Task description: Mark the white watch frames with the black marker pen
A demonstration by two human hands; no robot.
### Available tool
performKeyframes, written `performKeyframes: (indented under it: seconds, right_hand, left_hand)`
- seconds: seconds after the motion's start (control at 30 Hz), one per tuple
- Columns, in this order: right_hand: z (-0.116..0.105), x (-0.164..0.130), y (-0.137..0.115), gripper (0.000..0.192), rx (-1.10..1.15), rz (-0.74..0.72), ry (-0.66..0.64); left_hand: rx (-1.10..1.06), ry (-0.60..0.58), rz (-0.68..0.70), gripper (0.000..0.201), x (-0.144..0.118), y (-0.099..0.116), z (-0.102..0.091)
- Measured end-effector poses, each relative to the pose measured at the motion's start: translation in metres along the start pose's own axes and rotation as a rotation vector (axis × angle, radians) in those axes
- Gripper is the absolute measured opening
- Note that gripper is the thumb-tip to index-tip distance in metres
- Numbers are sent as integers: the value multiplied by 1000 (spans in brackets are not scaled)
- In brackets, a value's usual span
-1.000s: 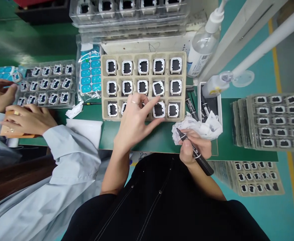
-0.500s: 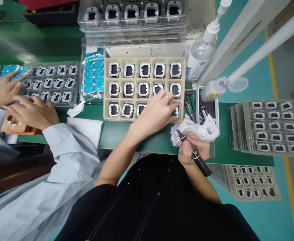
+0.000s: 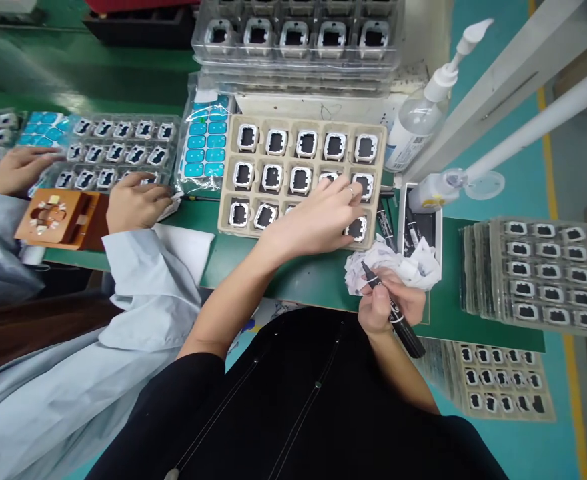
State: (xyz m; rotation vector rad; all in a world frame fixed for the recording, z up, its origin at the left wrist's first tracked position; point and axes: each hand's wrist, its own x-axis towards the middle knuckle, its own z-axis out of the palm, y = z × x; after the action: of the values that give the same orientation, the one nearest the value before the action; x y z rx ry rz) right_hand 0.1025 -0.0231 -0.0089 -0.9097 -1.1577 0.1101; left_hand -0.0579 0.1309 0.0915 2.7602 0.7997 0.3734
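Observation:
A beige pulp tray (image 3: 228, 173) holds rows of small white square frames with black centres. My left hand (image 3: 318, 217) lies over the tray's lower right cells, fingers spread and touching frames in the middle and bottom rows; whether it grips one I cannot tell. My right hand (image 3: 391, 303) is shut on a black marker pen (image 3: 393, 312), tip pointing up-left, beside a crumpled white paper (image 3: 413, 263) at the table's front edge.
A co-worker in a pale blue coat sits at my left, one hand (image 3: 133, 203) near an orange fixture (image 3: 61, 217) and a clear tray of parts (image 3: 116, 153). A pump bottle (image 3: 421, 117), a box of pens (image 3: 418, 230) and stacked trays (image 3: 543, 273) stand at right. Blue sticker sheets (image 3: 206, 147) lie left of the beige tray.
My left hand moved right across the tray, from the bottom middle cells to the lower right ones. The co-worker's hand came off the orange fixture. The view shifted slightly.

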Motion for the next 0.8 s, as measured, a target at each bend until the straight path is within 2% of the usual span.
performKeyframes:
  seconds: [0.1, 0.27, 0.57, 0.7, 0.8]
  right_hand:
    - [2, 0, 0, 10, -17, -11, 41]
    - [3, -2, 2, 10, -24, 4, 52]
    - [-2, -5, 3, 15, -14, 32, 11]
    - [-1, -5, 2, 13, -6, 33, 26]
    - [2, -4, 1, 12, 7, 41, 63]
  left_hand:
    - [-9, 43, 12, 37, -10, 4, 3]
    - [39, 90, 23, 41, -23, 13, 11]
    - [89, 11, 48, 36, -8, 10, 1]
    - [45, 42, 56, 36, -5, 9, 3]
    - [-45, 122, 62, 36, -10, 6, 5]
